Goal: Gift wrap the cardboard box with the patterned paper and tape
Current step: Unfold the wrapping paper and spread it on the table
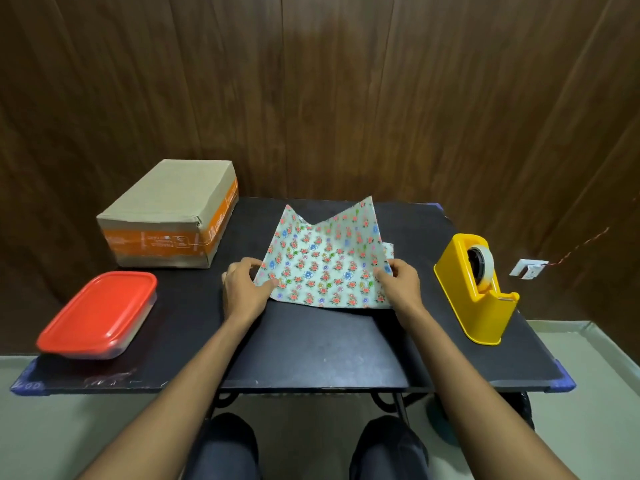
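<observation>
The fingers (265,285) of the left hand (242,285) are curled onto the left side of the patterned paper (325,261), pinching its edge, and those of the right hand (398,282) pinch its right side in the same way, thumb on top. The floral sheet sits at the middle of the black table (311,341), its near edge lying flat while its two far corners stand up in points with a dip between them. Both forearms reach straight in from the near edge, roughly parallel. A bare stretch of table lies between the paper and the near edge. The cardboard box (166,216) rests at the far left corner, well apart from the paper, with an orange band round its lower part; the print there is too small to read. A red-lidded container (98,315) sits near the left edge, in front of the box. The yellow tape dispenser (476,289) stands near the right edge, just beside the right hand, with a roll of tape in it.
</observation>
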